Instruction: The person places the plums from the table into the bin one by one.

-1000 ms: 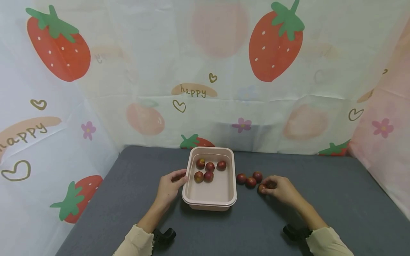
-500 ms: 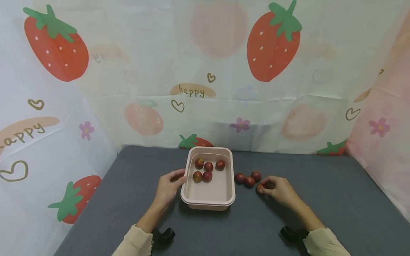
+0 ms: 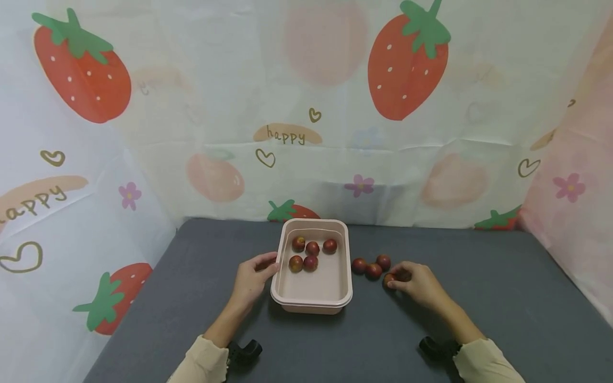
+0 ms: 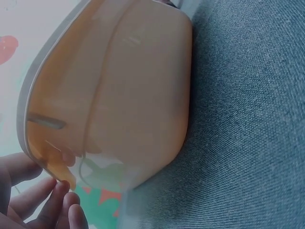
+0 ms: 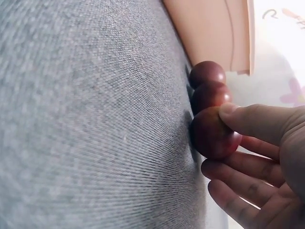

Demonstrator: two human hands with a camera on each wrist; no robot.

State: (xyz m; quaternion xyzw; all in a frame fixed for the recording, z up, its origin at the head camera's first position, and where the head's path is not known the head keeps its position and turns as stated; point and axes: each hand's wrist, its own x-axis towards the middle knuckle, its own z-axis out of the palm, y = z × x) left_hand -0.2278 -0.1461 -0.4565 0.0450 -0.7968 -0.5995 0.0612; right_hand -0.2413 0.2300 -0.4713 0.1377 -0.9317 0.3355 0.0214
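Observation:
A pale pink plastic box [image 3: 316,290] stands on the table with several dark red plums [image 3: 311,263] inside, toward its far end. My left hand [image 3: 251,277] grips the box's left rim between thumb and fingers; the left wrist view shows the fingertips at the rim of the box [image 4: 138,86]. To the right of the box, my right hand [image 3: 420,284] pinches a plum [image 5: 214,136] that is low at the table surface. The right wrist view has the thumb on top of it and fingers against its other side. Three loose plums [image 3: 373,271] lie between this hand and the box.
The dark grey table [image 3: 215,239] ends at a printed cloth backdrop [image 3: 306,175] just behind the box. More cloth hangs at the left and right sides. Black wrist camera mounts [image 3: 246,352] stick out inward from both wrists, low over the table.

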